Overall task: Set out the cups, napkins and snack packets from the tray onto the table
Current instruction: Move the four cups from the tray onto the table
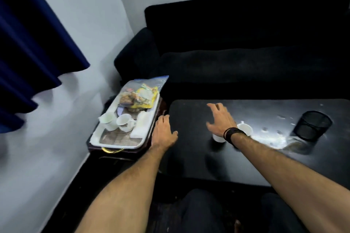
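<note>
A white tray (95,139) rests on a dark side stand left of the black table (265,166). On the tray stand two white cups (108,119) (124,122), a stack of white napkins (141,125) and a clear bag of snack packets (141,95). One white cup (246,128) stands on the table, partly hidden behind my right wrist. My left hand (163,132) lies flat by the tray's right edge, holding nothing. My right hand (220,119) hovers over the table with fingers spread, just left of the cup on the table.
A black mesh pen holder (312,127) stands on the table at the right. A dark sofa (246,53) runs along the far side. A blue curtain (28,53) hangs at the left against a white wall. My knees are at the bottom.
</note>
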Demonstrator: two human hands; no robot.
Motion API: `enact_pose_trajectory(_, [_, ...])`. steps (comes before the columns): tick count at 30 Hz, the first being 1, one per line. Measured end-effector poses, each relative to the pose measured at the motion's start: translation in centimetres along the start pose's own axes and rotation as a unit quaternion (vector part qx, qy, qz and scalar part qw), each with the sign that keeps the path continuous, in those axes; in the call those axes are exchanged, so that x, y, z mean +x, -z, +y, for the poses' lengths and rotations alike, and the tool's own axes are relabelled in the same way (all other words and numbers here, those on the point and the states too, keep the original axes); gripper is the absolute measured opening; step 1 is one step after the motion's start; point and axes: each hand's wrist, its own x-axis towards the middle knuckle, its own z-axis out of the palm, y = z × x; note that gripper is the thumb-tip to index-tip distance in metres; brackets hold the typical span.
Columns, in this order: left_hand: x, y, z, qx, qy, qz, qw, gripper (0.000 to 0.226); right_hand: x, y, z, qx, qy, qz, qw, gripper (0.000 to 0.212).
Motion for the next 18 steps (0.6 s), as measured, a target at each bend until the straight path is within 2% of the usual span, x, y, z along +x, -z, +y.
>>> enact_pose_trajectory(7, [-1.4, 5.8, -8.9, 0.041, 0.062, 0.048, 0.996, 0.064, 0.8, -4.8, -10.8, 0.011, 0.104, -0.064, 0.992, 0.063])
enact_pose_trajectory(13, [-0.6, 8.1, -14.8, 0.039, 0.15, 0.082, 0.984, 0.06, 2.5, -8.8, -18.4, 0.013, 0.144, -0.114, 0.983, 0.068])
enact_pose_trajectory(18, [1.8, 9.3, -17.8, 0.024, 0.235, 0.064, 0.97, 0.074, 5.4, -11.1, -23.6, 0.021, 0.155, -0.127, 0.979, 0.073])
